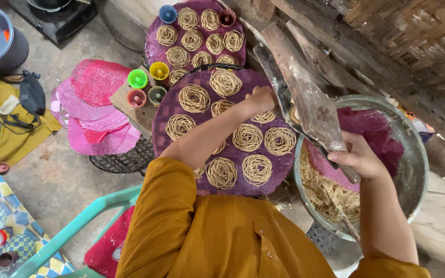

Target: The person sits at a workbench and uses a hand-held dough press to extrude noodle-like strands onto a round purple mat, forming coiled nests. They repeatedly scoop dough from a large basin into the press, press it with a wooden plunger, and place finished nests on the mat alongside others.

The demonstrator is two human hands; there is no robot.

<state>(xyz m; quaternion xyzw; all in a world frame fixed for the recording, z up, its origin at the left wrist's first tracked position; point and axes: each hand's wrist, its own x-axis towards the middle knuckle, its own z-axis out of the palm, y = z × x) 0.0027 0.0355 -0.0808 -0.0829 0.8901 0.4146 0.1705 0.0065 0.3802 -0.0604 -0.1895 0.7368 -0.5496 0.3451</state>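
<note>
Over the purple mat: left hand (260,98) reaches across, near the press (305,103) nozzle, above the noodle coils (247,137).
Press: long wooden lever tool, dusted with flour; I judge it stiff and heavy, best taken at the lever's end.
Right grip: right hand (359,157) closed round the lever's lower end, fingers wrapped over its edge.
Left grip: fingers curled in at the press's base; whether they clasp anything, I cannot tell.
Coils: thin strands, likely soft and fragile; move the mat (181,110), not the coils.
Basin (418,154): metal, holding crumbly dough, just right of the mat.
</note>
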